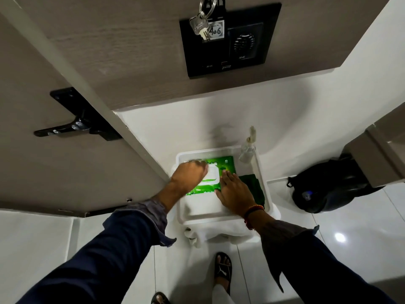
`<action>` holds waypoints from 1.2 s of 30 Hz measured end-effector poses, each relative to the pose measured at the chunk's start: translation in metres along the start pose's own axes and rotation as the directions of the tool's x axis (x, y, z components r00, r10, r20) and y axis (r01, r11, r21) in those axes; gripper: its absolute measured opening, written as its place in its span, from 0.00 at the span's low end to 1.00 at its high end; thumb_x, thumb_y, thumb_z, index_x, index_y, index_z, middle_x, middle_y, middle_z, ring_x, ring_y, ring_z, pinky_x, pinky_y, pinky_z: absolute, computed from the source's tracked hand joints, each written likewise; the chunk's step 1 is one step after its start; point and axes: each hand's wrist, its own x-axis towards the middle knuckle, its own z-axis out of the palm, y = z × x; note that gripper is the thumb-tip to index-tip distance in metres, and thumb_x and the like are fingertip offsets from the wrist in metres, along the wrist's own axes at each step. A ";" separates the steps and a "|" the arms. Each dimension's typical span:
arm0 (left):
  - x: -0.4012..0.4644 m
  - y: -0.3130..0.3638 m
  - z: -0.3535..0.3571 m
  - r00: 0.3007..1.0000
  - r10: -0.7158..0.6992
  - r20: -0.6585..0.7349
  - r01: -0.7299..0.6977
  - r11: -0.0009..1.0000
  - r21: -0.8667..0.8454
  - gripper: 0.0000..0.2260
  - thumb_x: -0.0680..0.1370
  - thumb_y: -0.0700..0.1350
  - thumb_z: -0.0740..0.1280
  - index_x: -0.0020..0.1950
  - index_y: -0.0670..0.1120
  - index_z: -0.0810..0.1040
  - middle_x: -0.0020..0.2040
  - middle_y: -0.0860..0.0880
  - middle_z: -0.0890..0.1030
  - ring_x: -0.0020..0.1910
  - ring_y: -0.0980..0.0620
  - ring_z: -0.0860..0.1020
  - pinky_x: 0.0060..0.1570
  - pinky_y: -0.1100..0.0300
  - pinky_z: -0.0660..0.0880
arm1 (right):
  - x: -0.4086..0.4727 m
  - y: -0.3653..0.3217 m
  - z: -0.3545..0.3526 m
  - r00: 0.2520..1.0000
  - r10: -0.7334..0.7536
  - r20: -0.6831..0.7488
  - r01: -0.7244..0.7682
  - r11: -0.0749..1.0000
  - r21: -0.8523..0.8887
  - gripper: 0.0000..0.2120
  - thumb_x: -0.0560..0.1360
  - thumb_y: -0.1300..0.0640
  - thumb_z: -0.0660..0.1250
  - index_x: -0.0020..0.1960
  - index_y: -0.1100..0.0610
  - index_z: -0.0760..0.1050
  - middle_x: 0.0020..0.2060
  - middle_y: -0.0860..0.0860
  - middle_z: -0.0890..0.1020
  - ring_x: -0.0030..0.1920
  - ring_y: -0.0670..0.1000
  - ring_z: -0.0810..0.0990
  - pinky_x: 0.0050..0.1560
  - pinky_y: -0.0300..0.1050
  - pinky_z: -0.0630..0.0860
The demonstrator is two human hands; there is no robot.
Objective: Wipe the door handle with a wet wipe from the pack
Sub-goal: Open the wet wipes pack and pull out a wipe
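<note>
A green wet wipe pack (221, 166) with a white flip lid (211, 176) lies in a white tray (182, 211) on the floor-level stand. My left hand (189, 172) rests curled on the lid's upper left corner; whether it pinches anything is blurred. My right hand (235, 189) lies flat with fingers spread on the pack's right side. The black lever door handle (63, 129) sits on the brown door at the left, well above and left of both hands.
In the tray also stand a clear pump bottle (247, 150), a dark green cloth (253, 187) and a white cloth (203, 206). A black bag (324, 187) lies on the floor at right. Keys (202, 25) hang at a black wall panel (232, 38).
</note>
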 end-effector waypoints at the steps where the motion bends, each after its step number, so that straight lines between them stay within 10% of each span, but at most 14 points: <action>1: 0.005 -0.006 -0.002 0.998 -0.046 -0.041 0.040 0.990 -0.137 0.14 0.86 0.48 0.56 0.54 0.43 0.79 0.49 0.42 0.85 0.47 0.40 0.84 0.45 0.49 0.81 | 0.002 0.001 -0.005 0.999 -0.001 -0.044 0.001 1.000 -0.012 0.29 0.84 0.48 0.61 0.75 0.71 0.68 0.75 0.68 0.71 0.77 0.62 0.71 0.79 0.54 0.66; 5: 0.016 -0.021 -0.007 0.982 -0.155 -0.108 0.107 0.928 -0.357 0.19 0.86 0.53 0.55 0.52 0.45 0.82 0.47 0.44 0.86 0.46 0.40 0.82 0.48 0.48 0.78 | 0.017 -0.003 -0.017 0.978 0.051 -0.203 -0.056 0.998 -0.020 0.10 0.72 0.53 0.80 0.43 0.59 0.84 0.37 0.55 0.86 0.37 0.56 0.86 0.50 0.48 0.84; 14: 0.015 -0.023 0.001 0.967 -0.209 -0.146 0.113 0.863 -0.492 0.18 0.85 0.53 0.61 0.42 0.44 0.81 0.35 0.46 0.83 0.36 0.43 0.79 0.41 0.52 0.78 | 0.038 -0.017 -0.021 0.983 0.105 -0.149 -0.091 0.991 0.101 0.08 0.78 0.59 0.67 0.55 0.56 0.83 0.62 0.58 0.79 0.60 0.62 0.79 0.57 0.55 0.77; 18: 0.013 -0.023 0.004 0.967 -0.198 -0.162 0.093 0.861 -0.500 0.18 0.84 0.53 0.61 0.43 0.45 0.82 0.36 0.47 0.84 0.36 0.45 0.80 0.41 0.53 0.77 | 0.038 -0.013 -0.025 0.965 0.132 -0.226 -0.080 0.971 0.225 0.07 0.74 0.65 0.69 0.49 0.59 0.84 0.56 0.58 0.78 0.56 0.62 0.78 0.52 0.56 0.77; 25: -0.010 -0.017 0.008 0.992 -0.064 -0.108 0.011 0.904 -0.428 0.13 0.84 0.50 0.62 0.48 0.48 0.83 0.45 0.46 0.86 0.45 0.44 0.83 0.45 0.51 0.79 | 0.008 0.001 -0.036 0.939 -0.089 -0.333 0.201 0.926 0.319 0.11 0.66 0.70 0.72 0.45 0.59 0.84 0.66 0.60 0.81 0.64 0.63 0.80 0.63 0.56 0.78; 32: -0.026 0.002 0.025 0.977 0.163 0.136 -0.172 0.984 0.054 0.21 0.80 0.36 0.61 0.73 0.46 0.72 0.77 0.42 0.67 0.74 0.43 0.68 0.73 0.50 0.67 | 0.006 0.007 -0.021 0.994 -0.090 -0.066 0.109 0.918 0.381 0.12 0.78 0.67 0.66 0.60 0.64 0.79 0.75 0.54 0.75 0.74 0.57 0.72 0.71 0.52 0.73; 36: -0.046 -0.005 0.025 0.972 0.185 0.148 -0.189 0.982 0.015 0.26 0.82 0.37 0.60 0.80 0.45 0.61 0.82 0.43 0.57 0.81 0.46 0.56 0.79 0.46 0.55 | 0.003 -0.011 -0.028 0.999 -0.006 -0.040 0.024 0.888 0.459 0.10 0.79 0.66 0.66 0.59 0.65 0.79 0.69 0.57 0.79 0.68 0.59 0.77 0.65 0.55 0.78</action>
